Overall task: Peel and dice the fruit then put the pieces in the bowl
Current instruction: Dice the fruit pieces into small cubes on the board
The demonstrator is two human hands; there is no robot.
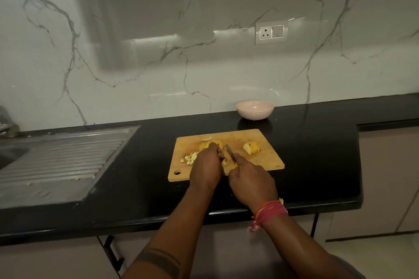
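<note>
Fruit, uncut part [209,144]: yellow-orange piece at the middle of the cutting board [267,158], partly under my left hand [207,165].
Fruit, sliced part [252,147]: pale wedge cut into a fan of slices, lying apart at the board's right.
Diced pieces [190,158]: small pale cubes heaped at the board's left.
Left hand: fingers curled down on the fruit, holding it.
Right hand [251,180]: fingers wrapped round the knife [230,155], blade angled away from me.
Bowl [254,110]: pale pink, on the black desk [317,154] behind the board.
</note>
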